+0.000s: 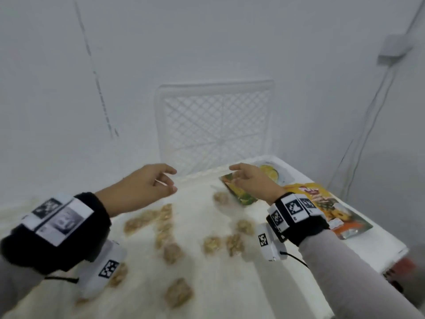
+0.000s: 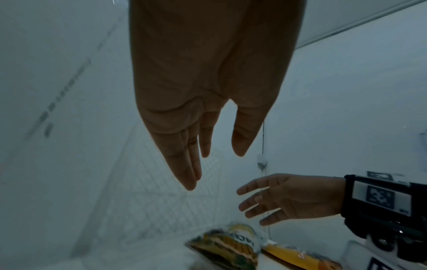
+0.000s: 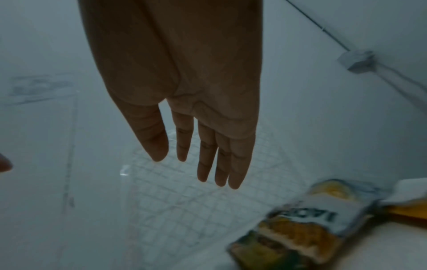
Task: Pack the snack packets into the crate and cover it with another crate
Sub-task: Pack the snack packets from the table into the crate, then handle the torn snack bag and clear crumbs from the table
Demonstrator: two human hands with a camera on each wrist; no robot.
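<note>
A white desk [image 1: 358, 240] is carrying everything here, and a pale cloth with brown printed patches [image 1: 207, 226] is lying over most of it, beneath both wrists. One white lattice crate [image 1: 215, 125] is standing on edge against the wall, just beyond the fingertips of both hands; only this one crate is showing.

Three snack packets are lying on the desk, all on the right hand's side. The largest, an orange packet [image 1: 331, 210], is sitting to the outside of the right wrist, partly hidden behind the wristband. A green and yellow packet [image 1: 239, 192] is lying directly under the right hand's palm, and the right wrist view is showing it [image 3: 298, 228] below and to the right of the fingers, apart from them. A third packet with a lime picture [image 1: 272, 173] is peeking out just beyond the right hand's knuckles, near the far edge of the desk.

The left hand [image 1: 147, 185] is hovering in the air short of the crate, fingers loosely extended and thumb apart, gripping nothing; the left wrist view is showing its fingers [image 2: 184, 164] straight and close together. The right hand [image 1: 253, 180] is hovering level with it, fingers relaxed and slightly spread, likewise holding nothing, with its fingers [image 3: 208, 155] hanging straight above the crate's lattice.
</note>
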